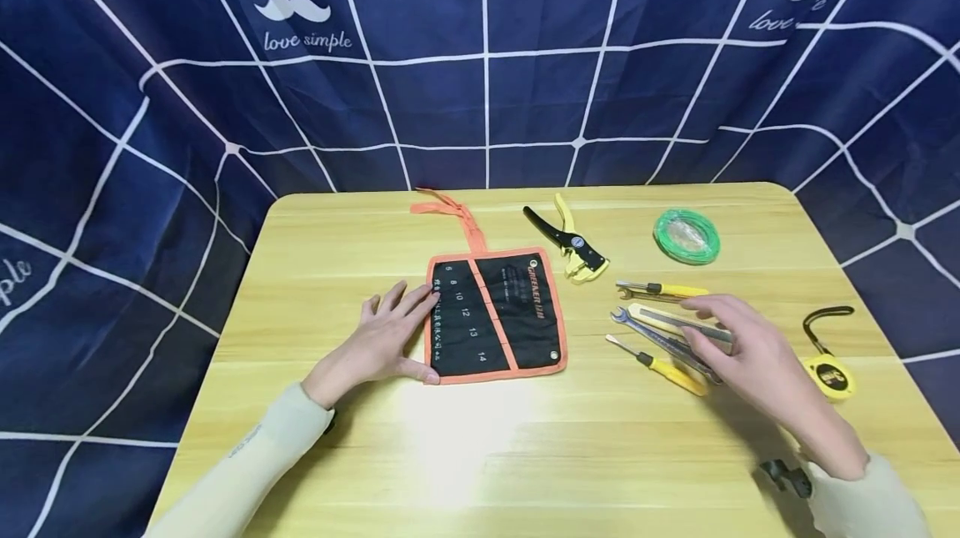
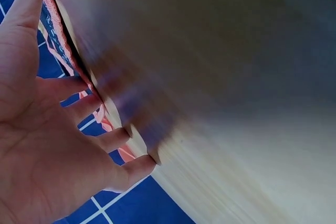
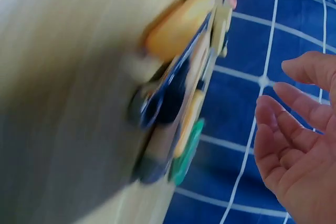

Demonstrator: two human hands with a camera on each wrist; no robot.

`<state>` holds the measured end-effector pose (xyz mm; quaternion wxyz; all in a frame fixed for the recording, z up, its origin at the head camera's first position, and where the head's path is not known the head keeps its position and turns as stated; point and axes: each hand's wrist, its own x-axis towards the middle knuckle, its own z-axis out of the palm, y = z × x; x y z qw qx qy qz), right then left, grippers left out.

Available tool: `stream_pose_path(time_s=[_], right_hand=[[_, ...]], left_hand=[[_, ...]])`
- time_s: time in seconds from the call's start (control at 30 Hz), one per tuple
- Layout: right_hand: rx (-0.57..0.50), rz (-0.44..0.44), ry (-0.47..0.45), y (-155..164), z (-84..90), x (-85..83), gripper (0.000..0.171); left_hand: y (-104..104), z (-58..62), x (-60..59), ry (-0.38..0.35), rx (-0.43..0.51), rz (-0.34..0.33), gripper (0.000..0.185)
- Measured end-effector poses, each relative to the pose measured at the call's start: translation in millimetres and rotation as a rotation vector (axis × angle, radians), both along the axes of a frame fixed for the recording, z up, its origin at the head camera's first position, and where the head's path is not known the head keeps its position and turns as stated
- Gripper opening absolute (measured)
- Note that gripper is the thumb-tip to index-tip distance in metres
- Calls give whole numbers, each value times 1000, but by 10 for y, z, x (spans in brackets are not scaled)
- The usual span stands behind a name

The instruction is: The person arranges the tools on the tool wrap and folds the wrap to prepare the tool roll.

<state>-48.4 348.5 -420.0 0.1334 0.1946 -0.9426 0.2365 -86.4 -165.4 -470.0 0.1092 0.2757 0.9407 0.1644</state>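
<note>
A: Where's your left hand [image 1: 382, 339] rn?

B: Flat on the light wooden table [image 1: 480, 455], fingers spread and straight, tips touching the left edge of the black fabric tool roll with orange trim [image 1: 495, 313]. I'd say it's there to pin the roll down so it lies open. Nothing pinched. Left wrist cam shows the same: splayed fingers [image 2: 89, 103] against the orange hem, the rest blurred.

A: And the right?

B: My right hand [image 1: 750, 346] hovers palm-down over the pile of loose tools right of the roll. Fingers loosely extended, gripping nothing afaict. Right wrist view shows an empty open palm [image 3: 299, 145], tools smeared by blur.

A: What's under it?

B: A silver open-end wrench [image 1: 637, 328] w/ its head pointing left, a yellow-handled screwdriver [image 1: 660, 364] in front of it, another yellow-handled screwdriver [image 1: 663, 289] behind, plus a yellow-and-grey utility knife [image 1: 675, 319]. Fingertips nearest the knife and wrench; touching or not, can't tell.

A: Other stuff?

B: Black-and-yellow wire stripper [image 1: 572, 244] behind the roll, green wire coil [image 1: 686, 235] far right, yellow tape measure with black strap [image 1: 831, 373] just beside my right wrist. The roll's pockets, numbered 6 to 14, look empty.
</note>
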Motion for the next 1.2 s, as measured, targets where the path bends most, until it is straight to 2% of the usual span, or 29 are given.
stream_pose_path(time_s=[0.13, 0.37, 0.6, 0.83, 1.0, 1.2], right_hand=[[4, -50, 5, 206, -42, 26, 44], [-55, -97, 12, 384, -152, 83, 42], [-67, -105, -95, 470, -248, 90, 46], [-3, -86, -212, 547, -294, 70, 47], [72, -67, -210, 591, -300, 30, 43], [120, -82, -230, 623, -308, -10, 48]], left_hand=[[-2, -1, -4, -4, 2, -1, 129], [9, -8, -17, -17, -17, -10, 128], [-4, -6, -19, -37, -11, 3, 130], [20, 31, -28, -59, -38, 13, 131], [41, 52, -28, -81, -71, 27, 131], [77, 98, -33, -101, -105, 41, 132]])
